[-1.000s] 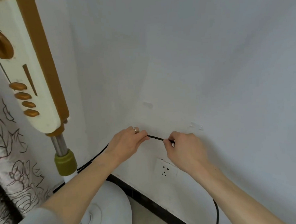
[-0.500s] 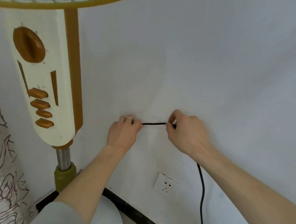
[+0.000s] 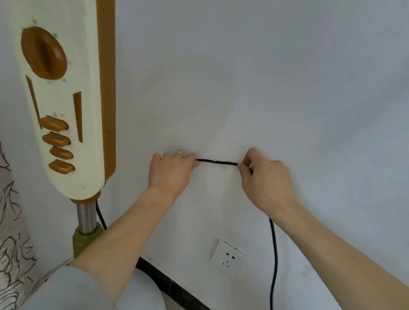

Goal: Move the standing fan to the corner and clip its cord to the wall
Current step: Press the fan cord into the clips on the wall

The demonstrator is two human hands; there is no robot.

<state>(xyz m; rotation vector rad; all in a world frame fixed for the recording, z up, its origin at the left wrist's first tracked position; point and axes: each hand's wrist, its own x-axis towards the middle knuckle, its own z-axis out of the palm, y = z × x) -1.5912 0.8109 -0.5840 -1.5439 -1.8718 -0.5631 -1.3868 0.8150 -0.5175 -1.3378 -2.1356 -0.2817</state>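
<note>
Fan parked, both my hands, left hand (image 3: 173,171) and right hand (image 3: 262,175), pinch the cord (image 3: 217,162) taut above the socket (image 3: 228,256); next, press it into a wall clip.

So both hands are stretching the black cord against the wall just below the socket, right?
Not below: the head view shows the left hand and right hand stretching the black cord against the wall above the socket.

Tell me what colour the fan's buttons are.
Golden brown buttons on a cream panel, seen in the head view.
</note>
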